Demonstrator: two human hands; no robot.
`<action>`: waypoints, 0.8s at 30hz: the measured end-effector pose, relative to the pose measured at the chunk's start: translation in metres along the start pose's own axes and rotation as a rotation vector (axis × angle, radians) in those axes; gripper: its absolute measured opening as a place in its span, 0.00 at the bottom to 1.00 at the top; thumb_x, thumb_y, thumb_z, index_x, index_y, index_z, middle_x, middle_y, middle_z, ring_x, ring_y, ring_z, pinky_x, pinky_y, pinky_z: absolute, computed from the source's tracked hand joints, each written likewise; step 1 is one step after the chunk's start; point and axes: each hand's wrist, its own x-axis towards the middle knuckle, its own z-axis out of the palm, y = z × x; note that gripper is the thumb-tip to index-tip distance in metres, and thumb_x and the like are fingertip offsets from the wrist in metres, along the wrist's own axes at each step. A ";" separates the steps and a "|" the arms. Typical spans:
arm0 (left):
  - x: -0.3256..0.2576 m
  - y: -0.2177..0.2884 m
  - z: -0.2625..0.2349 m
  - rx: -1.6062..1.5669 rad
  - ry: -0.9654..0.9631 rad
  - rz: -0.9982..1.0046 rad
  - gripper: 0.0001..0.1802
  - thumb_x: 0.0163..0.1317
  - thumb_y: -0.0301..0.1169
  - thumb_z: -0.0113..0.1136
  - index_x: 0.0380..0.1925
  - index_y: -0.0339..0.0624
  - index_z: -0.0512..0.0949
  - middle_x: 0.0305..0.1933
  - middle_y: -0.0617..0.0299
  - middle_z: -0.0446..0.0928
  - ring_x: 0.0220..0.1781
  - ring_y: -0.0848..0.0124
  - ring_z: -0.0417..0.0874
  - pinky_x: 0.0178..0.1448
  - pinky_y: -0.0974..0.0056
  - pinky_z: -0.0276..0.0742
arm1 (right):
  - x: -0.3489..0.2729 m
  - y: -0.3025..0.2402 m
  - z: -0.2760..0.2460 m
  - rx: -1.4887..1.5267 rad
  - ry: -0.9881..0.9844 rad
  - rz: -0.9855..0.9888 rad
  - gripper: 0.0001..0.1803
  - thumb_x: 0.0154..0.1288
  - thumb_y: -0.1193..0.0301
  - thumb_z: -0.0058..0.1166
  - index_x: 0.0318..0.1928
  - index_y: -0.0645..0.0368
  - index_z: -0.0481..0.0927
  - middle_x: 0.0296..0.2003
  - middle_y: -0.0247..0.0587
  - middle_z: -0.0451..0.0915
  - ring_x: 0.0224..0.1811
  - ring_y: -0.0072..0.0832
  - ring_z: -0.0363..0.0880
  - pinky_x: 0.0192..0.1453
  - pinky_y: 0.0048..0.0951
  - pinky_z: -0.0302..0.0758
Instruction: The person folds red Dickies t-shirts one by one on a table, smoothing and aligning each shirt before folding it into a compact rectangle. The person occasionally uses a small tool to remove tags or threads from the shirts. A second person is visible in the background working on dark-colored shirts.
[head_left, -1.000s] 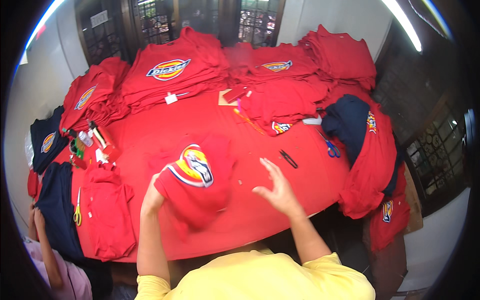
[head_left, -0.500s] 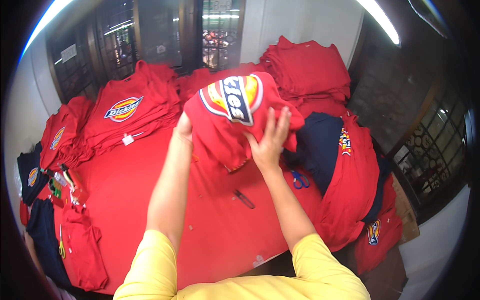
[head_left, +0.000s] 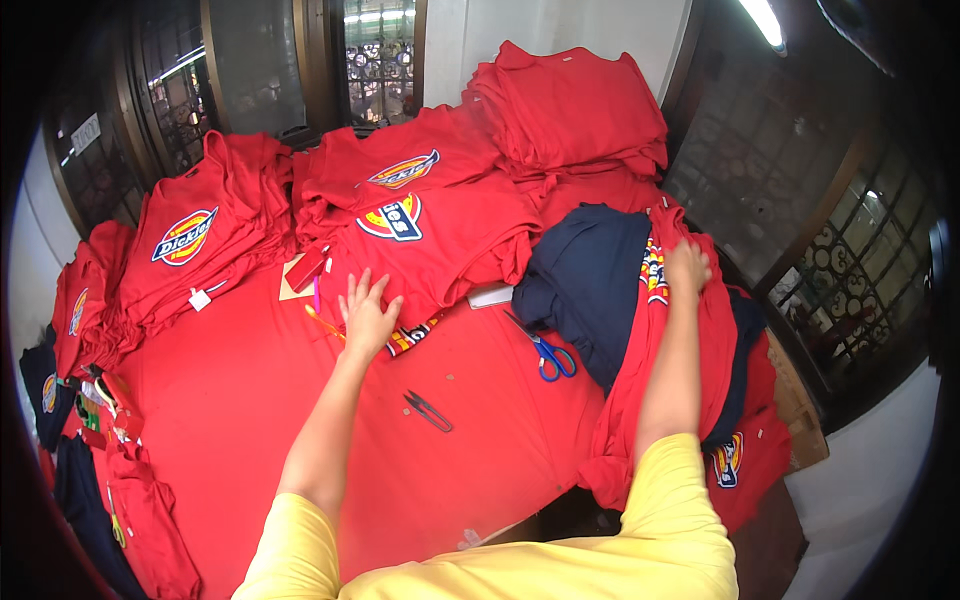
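My left hand [head_left: 368, 318] is open, its fingers spread over the near edge of a red shirt [head_left: 465, 228] with a yellow, white and dark blue emblem. That shirt lies in front of another red shirt [head_left: 400, 140] with a similar emblem. On the right, my right hand [head_left: 687, 268] is closed on a long red garment [head_left: 665, 380] with an emblem, draped beside a dark navy bundle [head_left: 580, 285]. Its fingertips are partly hidden. Between my arms lie black thread snips [head_left: 428, 410] and blue-handled scissors [head_left: 550, 358].
Stacks of red shirts stand at the far left [head_left: 190, 230] and back right [head_left: 570, 110]. Red cloth [head_left: 450, 480] covers the table. A clutter of small tools [head_left: 100, 405] and yellow-handled scissors [head_left: 117, 530] are at the left edge. Dark grilles [head_left: 850, 290] flank the right side.
The red shirt held up in both hands now lies on the far part of the table. My left hand has let go; my right hand has moved right onto the draped red garment.
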 end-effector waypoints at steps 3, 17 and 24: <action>-0.020 0.042 0.001 -0.262 -0.023 0.188 0.25 0.62 0.45 0.59 0.56 0.46 0.76 0.68 0.51 0.65 0.74 0.53 0.57 0.75 0.46 0.48 | 0.021 0.063 -0.003 0.449 -0.030 0.096 0.16 0.67 0.58 0.51 0.45 0.56 0.80 0.39 0.45 0.82 0.44 0.41 0.79 0.46 0.43 0.73; -0.260 0.012 -0.130 -1.955 -0.671 -0.231 0.25 0.72 0.47 0.42 0.55 0.38 0.71 0.57 0.52 0.72 0.60 0.65 0.71 0.65 0.60 0.66 | -0.396 -0.115 -0.298 2.138 -2.183 -1.361 0.02 0.72 0.78 0.40 0.38 0.63 0.66 0.65 0.73 0.58 0.71 0.56 0.57 0.70 0.47 0.57; -0.410 -0.090 -0.270 -1.152 0.273 -0.343 0.01 0.64 0.25 0.52 0.33 0.40 0.71 0.35 0.64 0.74 0.37 0.76 0.74 0.43 0.71 0.72 | -0.488 -0.173 -0.297 1.273 -2.533 -1.449 0.27 0.74 0.53 0.40 0.46 0.67 0.77 0.38 0.47 0.82 0.42 0.34 0.81 0.52 0.36 0.74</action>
